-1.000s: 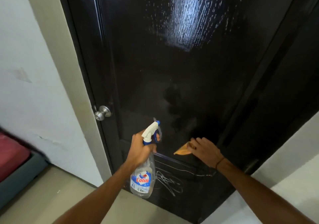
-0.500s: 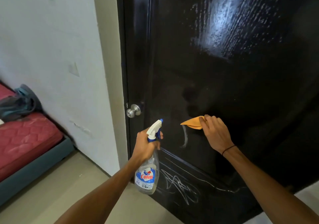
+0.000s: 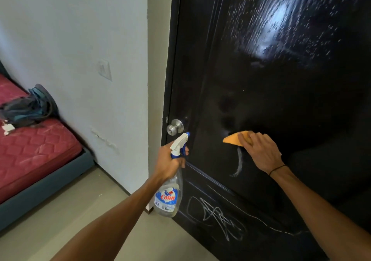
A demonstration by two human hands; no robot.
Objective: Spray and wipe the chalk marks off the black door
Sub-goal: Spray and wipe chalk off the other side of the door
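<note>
Against the black door [image 3: 281, 104], head view: the right hand [image 3: 263, 152] presses an orange cloth [image 3: 233, 139] to the panel, fingers bent over the cloth's upper edge and holding it; one corner sticks out past the fingertips toward the knob [image 3: 175, 127]. Just below those fingers a curved chalk streak [image 3: 239, 163] remains. Well below both hands, on the lower panel, a dense chalk scribble [image 3: 220, 218] and a long line are untouched. Above the right hand the surface shows wet droplets and glare.

The left hand [image 3: 169, 165] grips the neck of the spray bottle [image 3: 169, 192], fingers wrapped round it, one at the blue trigger; the nozzle points toward the door, near the knob. The bottle hangs below the fist, its liquid low.

Judgement: wiping is partly done. Risks: a loosely bunched cloth may smear chalk rather than lift it; overspray could run down onto the floor [image 3: 66, 210]; a stray squeeze could wet the knob or the white wall [image 3: 80, 39].
</note>
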